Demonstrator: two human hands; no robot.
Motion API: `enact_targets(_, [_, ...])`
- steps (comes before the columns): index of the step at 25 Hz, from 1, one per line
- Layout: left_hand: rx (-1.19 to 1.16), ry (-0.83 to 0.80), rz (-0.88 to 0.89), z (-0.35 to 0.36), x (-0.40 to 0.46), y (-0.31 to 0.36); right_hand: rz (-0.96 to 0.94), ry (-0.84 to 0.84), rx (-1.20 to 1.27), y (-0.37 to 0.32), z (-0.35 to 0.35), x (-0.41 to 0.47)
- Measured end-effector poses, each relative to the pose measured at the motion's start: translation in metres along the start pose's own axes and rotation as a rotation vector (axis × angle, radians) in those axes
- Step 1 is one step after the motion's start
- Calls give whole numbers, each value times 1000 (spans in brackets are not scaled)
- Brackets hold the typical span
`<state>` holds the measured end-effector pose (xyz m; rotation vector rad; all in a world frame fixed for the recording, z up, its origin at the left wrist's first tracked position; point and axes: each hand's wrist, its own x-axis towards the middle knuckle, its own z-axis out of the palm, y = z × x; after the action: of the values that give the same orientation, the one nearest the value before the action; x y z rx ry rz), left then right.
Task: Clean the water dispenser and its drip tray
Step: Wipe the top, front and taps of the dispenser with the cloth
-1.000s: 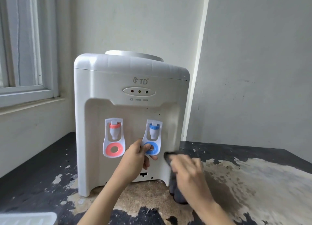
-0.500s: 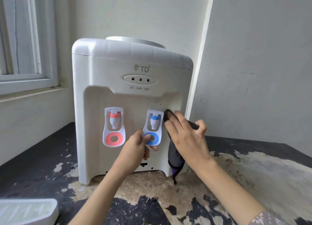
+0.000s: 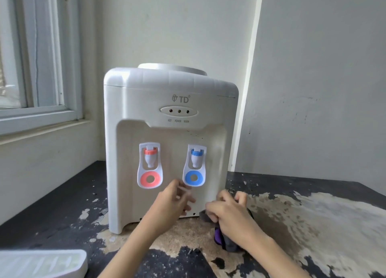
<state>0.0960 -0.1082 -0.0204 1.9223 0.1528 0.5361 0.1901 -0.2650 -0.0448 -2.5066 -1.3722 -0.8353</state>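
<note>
A white tabletop water dispenser stands on a worn dark table, in the corner of the room. It has a red tap lever and a blue tap lever on its front. My left hand hovers just below the blue lever, blurred, fingers loosely spread and holding nothing. My right hand grips a dark grey and purple cloth low at the dispenser's front right corner. The white drip tray lies on the table at the bottom left, apart from the dispenser.
A window with a white frame and sill runs along the left wall. Plain walls close the corner behind the dispenser. The tabletop's dark coating has peeled away in large pale patches to the right.
My left hand has let go of the blue lever and dropped below it. My right hand has carried the cloth down from beside the blue tap to the dispenser's lower right corner.
</note>
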Motion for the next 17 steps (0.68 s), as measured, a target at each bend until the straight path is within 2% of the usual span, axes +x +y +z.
enact_targets(2, [121, -125, -5, -6, -14, -9, 92, -23, 303, 9, -8, -5])
enact_targets(4, [191, -162, 74, 0, -28, -10, 102, 103, 512, 15, -29, -9])
enact_targets(6, [202, -133, 164, 17, -40, -3, 26, 176, 600, 18, -48, -11])
enact_targets(8, [118, -67, 206, 38, -47, 4, -36, 201, 684, 15, -62, -16])
enact_targets(12, [-107, 91, 168, 57, -53, 15, -42, 192, 783, 6, -66, -24])
enact_targets(14, [-151, 152, 169, 54, -55, 17, 54, 118, 823, 7, -64, -27])
enact_targets(17, [-166, 200, 89, 44, -56, 11, 173, -271, 906, 12, -60, -32])
